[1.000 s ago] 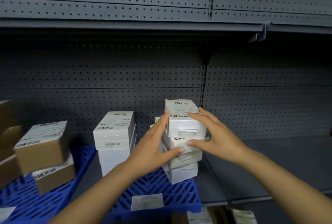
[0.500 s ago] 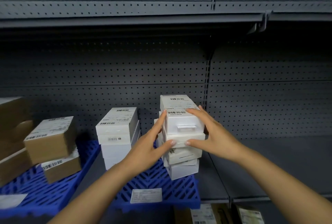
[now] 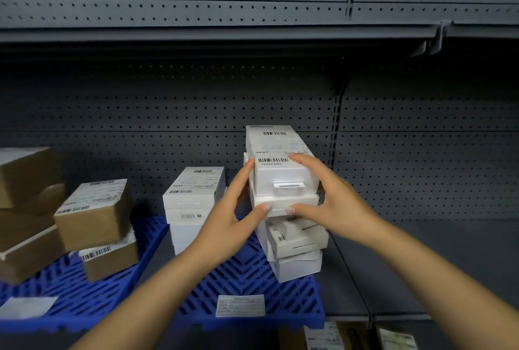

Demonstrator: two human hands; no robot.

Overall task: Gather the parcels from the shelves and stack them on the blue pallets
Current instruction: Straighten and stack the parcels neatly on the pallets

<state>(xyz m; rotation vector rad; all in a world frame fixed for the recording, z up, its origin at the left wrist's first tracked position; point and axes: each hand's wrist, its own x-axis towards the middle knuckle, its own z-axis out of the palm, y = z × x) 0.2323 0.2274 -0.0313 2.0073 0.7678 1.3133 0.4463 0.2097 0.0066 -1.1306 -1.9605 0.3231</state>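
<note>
Top white box (image 3: 283, 170): sits at the head of a leaning stack of white parcels (image 3: 295, 240) on the right-hand blue pallet (image 3: 252, 282); barcode label faces up, small print too blurred to read.
Second box (image 3: 283, 205): directly under the top one, its front edge partly covered by both thumbs.
Left hand (image 3: 224, 226): its grip clasps the left side of the top two boxes, fingers up the side, thumb pressed on the second box's front edge.
Right hand (image 3: 334, 203): its grip clasps the right side, fingers curled over the top box's corner, thumb meeting the second box; fingertips behind the boxes are hidden.
Lower stack: boxes sit skewed, the bottom ones partly masked by the left hand.
Neighbouring white stack (image 3: 193, 206): just left, upright on the same pallet; its base is hidden behind the left forearm.
Brown cartons (image 3: 92, 215): piled on a second blue pallet (image 3: 70, 299) at far left, cut off by the frame edge.
Pallet tag (image 3: 240, 305): pale label, text unreadable.
Shelf (image 3: 421, 265): grey, with pegboard back (image 3: 421, 167); more parcels below are cropped at the bottom edge.
</note>
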